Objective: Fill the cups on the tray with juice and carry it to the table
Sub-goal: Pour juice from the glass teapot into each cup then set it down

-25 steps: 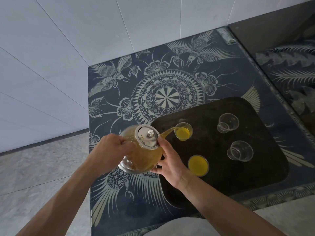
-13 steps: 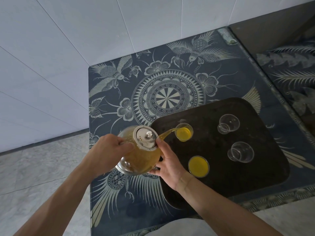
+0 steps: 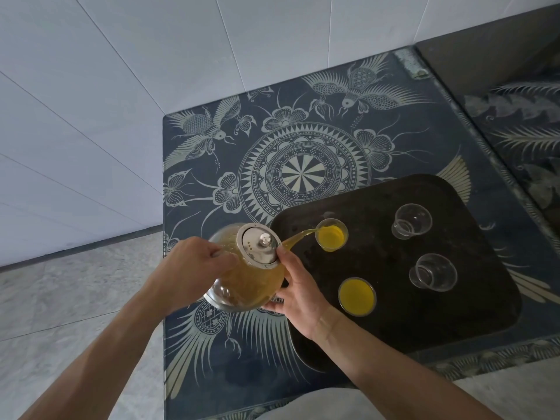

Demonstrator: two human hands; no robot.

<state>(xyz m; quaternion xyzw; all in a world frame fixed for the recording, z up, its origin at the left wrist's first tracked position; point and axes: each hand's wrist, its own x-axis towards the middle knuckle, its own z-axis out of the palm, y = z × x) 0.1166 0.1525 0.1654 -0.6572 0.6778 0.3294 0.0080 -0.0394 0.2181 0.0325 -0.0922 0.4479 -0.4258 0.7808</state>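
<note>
A glass teapot of amber juice with a steel lid is tilted right, its spout over the far left cup on the dark tray. Juice streams into that cup, which holds yellow juice. My left hand grips the pot's handle. My right hand supports the pot's right side and base, one finger up by the lid. The near left cup is full of juice. Two clear cups, one far right and one near right, stand with no juice in them.
The tray lies on a dark blue patterned counter set in a corner of white tiled wall. A second dark surface adjoins on the right. Grey floor lies left of the counter's edge.
The juice level in the far left cup has risen. The teapot has tipped a little further towards the cup, and both hands have stayed on it.
</note>
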